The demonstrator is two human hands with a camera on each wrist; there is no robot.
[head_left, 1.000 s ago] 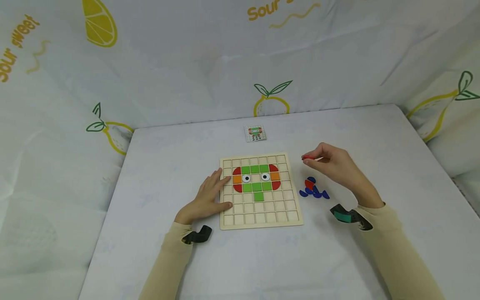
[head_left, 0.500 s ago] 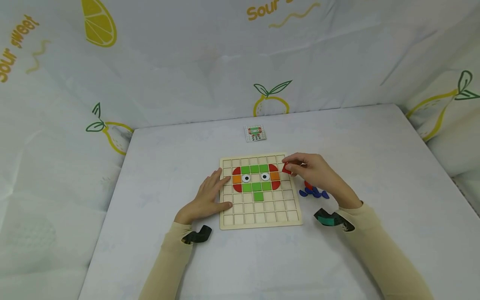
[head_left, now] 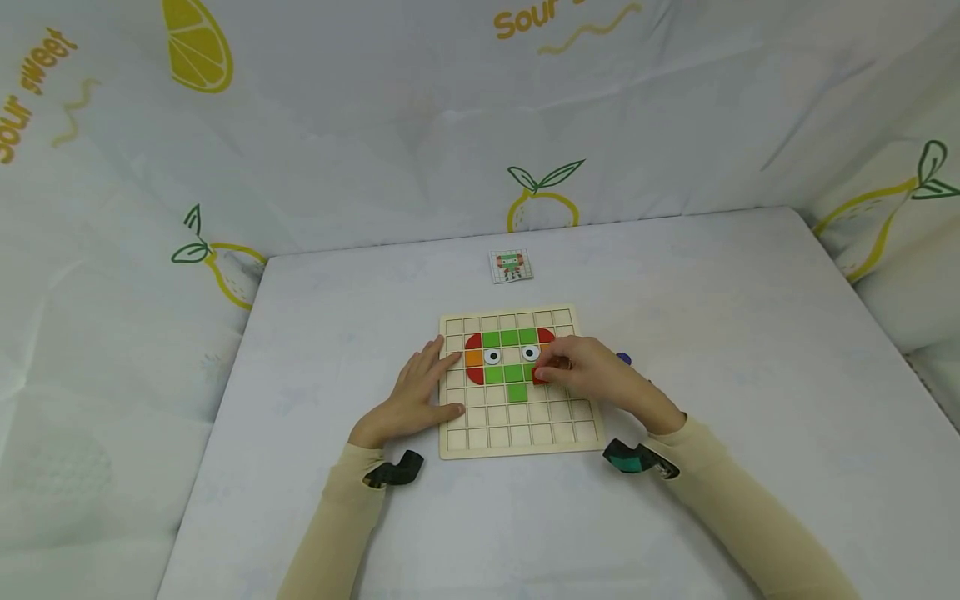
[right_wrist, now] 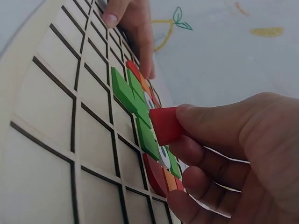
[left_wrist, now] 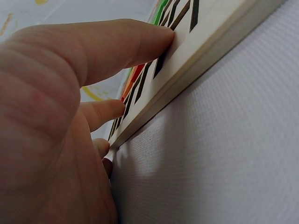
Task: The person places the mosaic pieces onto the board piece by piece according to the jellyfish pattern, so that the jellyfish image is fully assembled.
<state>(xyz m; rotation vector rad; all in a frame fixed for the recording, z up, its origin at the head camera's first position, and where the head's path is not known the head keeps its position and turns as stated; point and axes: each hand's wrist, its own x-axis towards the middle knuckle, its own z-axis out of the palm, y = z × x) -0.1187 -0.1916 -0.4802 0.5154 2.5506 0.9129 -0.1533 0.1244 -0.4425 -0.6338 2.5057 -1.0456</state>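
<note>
My right hand point(head_left: 596, 373) pinches a red square tile point(right_wrist: 166, 125) between thumb and fingers, above the wooden grid board point(head_left: 517, 438). In the right wrist view the tile is raised off the board. My left hand point(head_left: 412, 390) rests at the board's left edge, its thumb and some fingertips touching the frame. Green tiles point(head_left: 517, 393), orange tiles point(head_left: 474, 358), rounded red pieces point(head_left: 475, 377) and two white eye discs point(head_left: 492, 357) lie in the grid. The right hand covers part of the pattern's right side in the head view.
Behind the board lies a small card point(head_left: 512, 267) with a printed grid pattern. Right of the board, a blue piece point(head_left: 624, 358) shows past the right hand, which hides most of the loose pile. A white cloth covers the table point(head_left: 337, 317).
My right hand has moved left and towards me with the red square tile, from right of the board to over the pattern's lower right. The left hand stays in place.
</note>
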